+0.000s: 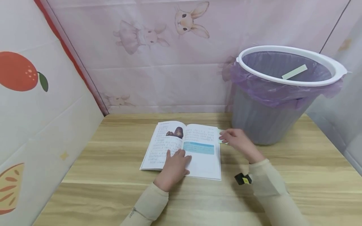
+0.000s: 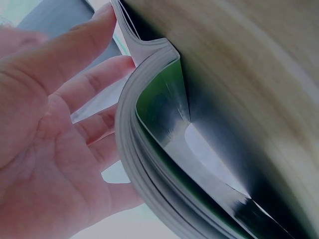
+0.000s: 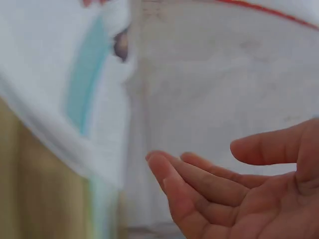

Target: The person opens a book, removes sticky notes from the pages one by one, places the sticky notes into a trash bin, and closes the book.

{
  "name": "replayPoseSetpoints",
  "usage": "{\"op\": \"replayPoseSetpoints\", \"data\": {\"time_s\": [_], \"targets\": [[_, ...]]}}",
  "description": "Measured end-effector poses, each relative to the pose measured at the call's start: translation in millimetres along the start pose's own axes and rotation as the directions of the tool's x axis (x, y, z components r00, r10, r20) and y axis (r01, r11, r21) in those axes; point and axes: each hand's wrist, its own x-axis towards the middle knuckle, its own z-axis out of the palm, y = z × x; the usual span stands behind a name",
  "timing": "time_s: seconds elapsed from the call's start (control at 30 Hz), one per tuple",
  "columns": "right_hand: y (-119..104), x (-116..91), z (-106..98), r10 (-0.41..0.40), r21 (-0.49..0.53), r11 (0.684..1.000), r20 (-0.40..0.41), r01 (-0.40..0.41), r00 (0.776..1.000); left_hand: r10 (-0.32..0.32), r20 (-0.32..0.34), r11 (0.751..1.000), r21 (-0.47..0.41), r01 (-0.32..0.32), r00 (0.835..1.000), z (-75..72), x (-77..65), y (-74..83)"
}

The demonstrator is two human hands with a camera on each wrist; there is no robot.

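Note:
An open book (image 1: pixel 202 166) lies on the wooden table, its left page printed with text and a brown picture, its right page with a blue box. My left hand (image 1: pixel 173 164) rests on the book near the spine, fingers spread. The left wrist view shows that hand (image 2: pixel 60 134) beside the book's curved page block (image 2: pixel 130 129). A pale green paper slip (image 1: pixel 222 137) sticks out from the book's right edge. At the slip is my right hand (image 1: pixel 237 141). In the right wrist view, this hand's (image 3: pixel 239 194) thumb stands apart from its loosely bent fingers; whether they touch the slip is unclear.
A grey bin (image 1: pixel 254 113) with a white rim and purple liner stands at the back right. Inside it shows a pale green strip (image 1: pixel 294 72). A small black piece (image 1: pixel 239 179) with a yellow label is beside the right cuff. Printed cloth walls (image 1: pixel 135 84) stand behind and left.

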Motion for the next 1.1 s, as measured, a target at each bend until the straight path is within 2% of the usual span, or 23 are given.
{"op": "replayPoseSetpoints", "data": {"time_s": [0.03,0.1,0.2,0.3,0.43,0.67,0.83,0.9,0.97,1.03,1.1], "targets": [[7,7,5,0.074,0.025,0.997,0.057,-0.076,0.996,0.002,0.0,1.0,-0.001,-0.002,1.0,-0.2,-0.1,0.5],[19,17,12,0.186,0.073,0.978,0.097,-0.194,0.978,0.002,0.005,1.0,0.0,-0.002,1.0,0.2,-0.2,1.6],[33,25,19,0.256,0.127,0.956,0.091,-0.266,0.962,0.007,0.01,1.0,0.006,-0.007,1.0,0.9,-1.2,3.1],[38,29,25,0.282,0.164,0.941,0.093,-0.294,0.955,0.009,0.004,1.0,0.011,-0.009,1.0,1.2,-2.4,3.7],[37,33,31,0.289,0.158,0.941,0.081,-0.298,0.954,0.01,-0.004,1.0,0.013,-0.01,1.0,0.9,-3.2,2.8],[34,36,30,0.308,0.29,0.905,0.061,-0.312,0.949,0.012,0.002,0.998,-0.063,-0.012,1.0,-2.2,-4.0,0.0],[32,35,34,0.28,0.204,0.931,0.13,-0.302,0.951,0.03,-0.018,0.989,-0.143,-0.033,0.999,-6.4,-3.7,2.1],[32,34,36,0.251,0.232,0.928,0.185,-0.29,0.95,0.019,-0.032,0.991,-0.131,-0.023,0.999,-10.8,-5.0,7.9],[32,32,37,0.224,0.282,0.915,0.239,-0.288,0.945,0.027,-0.074,0.996,-0.078,-0.032,0.997,-17.6,-7.8,18.6],[31,31,37,0.201,0.332,0.898,0.271,-0.288,0.941,0.076,-0.121,0.997,-0.024,-0.08,0.99,-25.7,-13.4,33.9],[30,30,37,0.184,0.351,0.892,0.297,-0.287,0.937,0.16,-0.15,0.987,0.018,-0.159,0.976,-31.5,-20.5,51.6]]}}
